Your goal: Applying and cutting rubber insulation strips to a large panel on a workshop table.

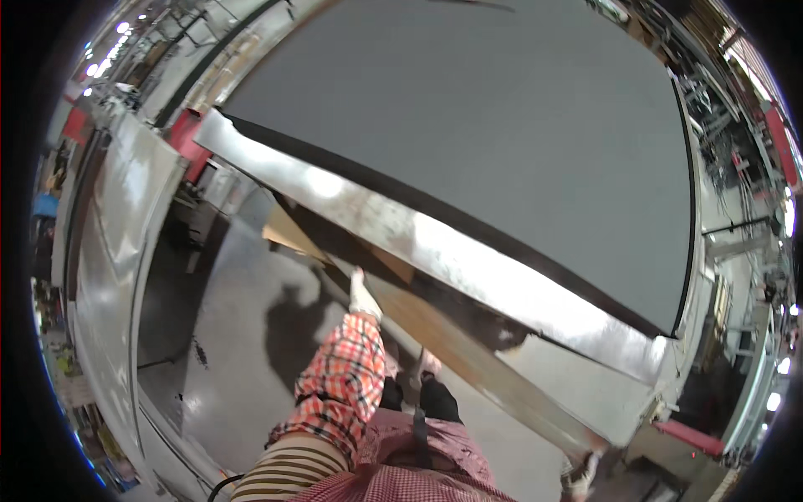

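My left hand [363, 294], in a pale glove with a red plaid sleeve behind it, reaches forward onto a long wooden board [435, 322]. The board runs under the shiny metal edge [401, 226] of a big table covered by a dark grey sheet [502, 134]. The fingertips go into the shadow beneath that edge and are hidden. My right hand [580, 474], also gloved, sits low at the right, by the near end of a long pale strip [535, 402]. Its grip is too small to make out.
A grey concrete floor [242, 318] lies below, with my dark shoes [437, 400] on it. A shiny metal panel [117, 251] stands along the left. Red frame parts [690, 437] and cluttered workshop racks ring the table at the right.
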A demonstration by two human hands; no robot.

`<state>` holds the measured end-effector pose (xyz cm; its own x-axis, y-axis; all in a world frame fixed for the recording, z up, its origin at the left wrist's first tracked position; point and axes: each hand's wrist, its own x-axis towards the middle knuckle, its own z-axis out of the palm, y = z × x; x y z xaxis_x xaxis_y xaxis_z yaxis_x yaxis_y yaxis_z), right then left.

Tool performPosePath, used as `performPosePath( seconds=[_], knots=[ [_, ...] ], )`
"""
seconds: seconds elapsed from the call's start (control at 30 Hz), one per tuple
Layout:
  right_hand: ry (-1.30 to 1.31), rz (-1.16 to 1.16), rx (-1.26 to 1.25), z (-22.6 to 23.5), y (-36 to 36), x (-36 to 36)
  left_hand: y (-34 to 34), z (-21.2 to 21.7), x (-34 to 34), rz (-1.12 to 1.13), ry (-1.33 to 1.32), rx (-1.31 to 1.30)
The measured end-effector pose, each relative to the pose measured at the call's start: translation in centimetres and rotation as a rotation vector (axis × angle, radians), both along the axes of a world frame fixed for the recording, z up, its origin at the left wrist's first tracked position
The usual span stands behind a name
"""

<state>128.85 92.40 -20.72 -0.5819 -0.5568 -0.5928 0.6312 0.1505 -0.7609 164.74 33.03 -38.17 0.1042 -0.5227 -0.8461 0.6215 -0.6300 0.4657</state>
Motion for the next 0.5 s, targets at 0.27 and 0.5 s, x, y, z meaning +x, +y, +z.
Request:
performPosePath(
  seconds=[0.27,0.5],
  knots=[
    [-0.14,-0.123,-0.083,-6.6,-19.3,3.4,4.0,-0.9,-2.1,-0.312,0.146,0.064],
    [-0.256,-0.347,-0.145,-16.6,-30.7,-7.8,15.1,-0.8,7.3,-0.515,0.185,0.102]
  ],
)
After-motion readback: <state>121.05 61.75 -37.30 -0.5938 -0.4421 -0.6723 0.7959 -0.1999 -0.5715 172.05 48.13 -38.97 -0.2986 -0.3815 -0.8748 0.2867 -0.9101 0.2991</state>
